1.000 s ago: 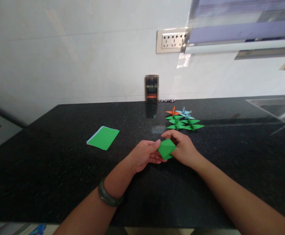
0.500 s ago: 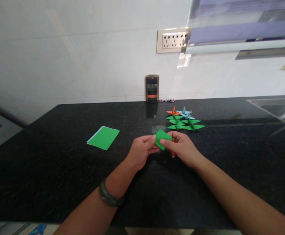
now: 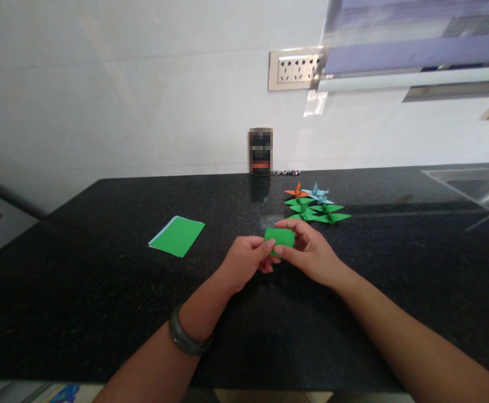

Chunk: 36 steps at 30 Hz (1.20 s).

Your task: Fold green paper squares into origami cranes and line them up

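A small folded piece of green paper (image 3: pixel 280 237) is held just above the black counter (image 3: pixel 101 291). My left hand (image 3: pixel 246 262) pinches its left edge between thumb and fingers. My right hand (image 3: pixel 311 254) grips its right side, thumb underneath and fingers curled over the top. Both hands meet in the middle of the counter, a little in front of a cluster of finished paper cranes (image 3: pixel 316 206), green ones with an orange and a light blue one behind them. A dark bangle sits on my left wrist.
A stack of green paper sheets (image 3: pixel 177 235) lies flat to the left of my hands. A small dark object (image 3: pixel 261 151) leans against the white wall at the back. A socket strip (image 3: pixel 294 69) is on the wall. A steel sink (image 3: pixel 479 187) is at the far right.
The green paper was a kite-like shape held low; both hands lifted it and turned it, and it now shows as a small flat rectangle between the fingertips.
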### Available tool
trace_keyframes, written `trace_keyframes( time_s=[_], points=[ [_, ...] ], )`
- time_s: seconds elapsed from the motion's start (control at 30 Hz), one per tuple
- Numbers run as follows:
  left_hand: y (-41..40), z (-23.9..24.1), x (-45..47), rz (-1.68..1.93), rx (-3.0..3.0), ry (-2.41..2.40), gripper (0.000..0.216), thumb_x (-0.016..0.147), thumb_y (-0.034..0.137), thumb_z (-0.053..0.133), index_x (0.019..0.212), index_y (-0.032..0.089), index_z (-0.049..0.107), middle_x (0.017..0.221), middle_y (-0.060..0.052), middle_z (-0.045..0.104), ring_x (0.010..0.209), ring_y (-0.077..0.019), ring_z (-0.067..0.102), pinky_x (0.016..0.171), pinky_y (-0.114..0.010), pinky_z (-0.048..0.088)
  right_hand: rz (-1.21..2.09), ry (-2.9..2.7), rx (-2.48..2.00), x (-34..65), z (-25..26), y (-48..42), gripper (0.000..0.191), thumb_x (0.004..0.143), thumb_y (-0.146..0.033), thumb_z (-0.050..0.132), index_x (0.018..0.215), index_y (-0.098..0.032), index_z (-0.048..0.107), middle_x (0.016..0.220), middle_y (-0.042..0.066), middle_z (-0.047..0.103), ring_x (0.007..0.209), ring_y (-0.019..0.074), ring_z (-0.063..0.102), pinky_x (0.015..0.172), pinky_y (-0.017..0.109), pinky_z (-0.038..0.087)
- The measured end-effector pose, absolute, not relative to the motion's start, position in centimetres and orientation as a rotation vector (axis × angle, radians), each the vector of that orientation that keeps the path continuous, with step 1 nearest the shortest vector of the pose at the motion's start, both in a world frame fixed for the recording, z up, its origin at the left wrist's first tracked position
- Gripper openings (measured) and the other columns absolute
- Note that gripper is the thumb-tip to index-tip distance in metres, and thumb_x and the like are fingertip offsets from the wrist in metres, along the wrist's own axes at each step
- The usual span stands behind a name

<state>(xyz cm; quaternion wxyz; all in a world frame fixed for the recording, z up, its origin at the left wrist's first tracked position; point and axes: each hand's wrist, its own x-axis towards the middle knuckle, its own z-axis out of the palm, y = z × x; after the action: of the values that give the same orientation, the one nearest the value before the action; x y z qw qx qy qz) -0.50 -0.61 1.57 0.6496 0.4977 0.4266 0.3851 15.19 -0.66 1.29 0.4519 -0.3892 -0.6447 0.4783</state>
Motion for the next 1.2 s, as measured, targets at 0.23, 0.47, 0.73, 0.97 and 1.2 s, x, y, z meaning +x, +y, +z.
trace_keyframes(
  time_s=[0.23,0.47,0.73,0.97,1.2],
  points=[
    [-0.7,1.7,-0.3,1.002,1.133,1.047,0.024,0.067,0.035,0.066,0.065,0.011,0.066,0.056,-0.002,0.063,0.044,-0.007,0.053,0.045,-0.019,0.042,0.759,-1.63,-1.107,15.3,1.2,-0.8,0.028,0.073,-0.028,0.064,0.096,-0.022,0.05,0.074,-0.001,0.051,0.059,0.0106,0.05,0.048,0.022,0.04],
    [-0.5,1.4,-0.3,1.039,1.237,1.1,0.02,0.069,0.03,0.066,0.075,0.012,0.07,0.066,-0.004,0.068,0.05,-0.0094,0.057,0.049,-0.02,0.045,0.441,-1.718,-1.098,15.3,1.6,-0.8,0.017,0.076,-0.02,0.061,0.093,-0.021,0.057,0.091,0.004,0.051,0.064,0.0103,0.052,0.048,0.022,0.044],
    [-0.6,1.5,-0.1,1.067,1.239,1.124,0.02,0.067,0.029,0.068,0.078,0.013,0.072,0.065,-0.004,0.068,0.052,-0.0103,0.058,0.052,-0.021,0.046,0.496,-1.615,-1.141,15.1,1.6,-1.0,0.012,0.075,-0.025,0.062,0.083,-0.021,0.055,0.086,0.003,0.05,0.066,0.0115,0.051,0.049,0.022,0.043],
    [-0.6,1.2,-0.1,1.09,1.182,1.122,0.018,0.064,0.027,0.07,0.075,0.013,0.072,0.065,-0.003,0.069,0.052,-0.0111,0.059,0.054,-0.023,0.048,0.941,-1.371,-1.176,14.7,1.3,-0.5,0.019,0.072,-0.035,0.062,0.073,-0.02,0.052,0.071,0.001,0.055,0.058,0.0123,0.05,0.049,0.025,0.044],
    [-0.6,1.2,-0.1,1.054,1.155,1.075,0.024,0.066,0.031,0.07,0.08,0.012,0.07,0.069,-0.004,0.069,0.057,-0.0114,0.061,0.057,-0.022,0.049,0.988,-1.311,-1.169,14.5,1.5,-0.8,0.015,0.069,-0.031,0.065,0.069,-0.019,0.055,0.065,0.001,0.059,0.056,0.0126,0.052,0.054,0.027,0.044]
  ],
)
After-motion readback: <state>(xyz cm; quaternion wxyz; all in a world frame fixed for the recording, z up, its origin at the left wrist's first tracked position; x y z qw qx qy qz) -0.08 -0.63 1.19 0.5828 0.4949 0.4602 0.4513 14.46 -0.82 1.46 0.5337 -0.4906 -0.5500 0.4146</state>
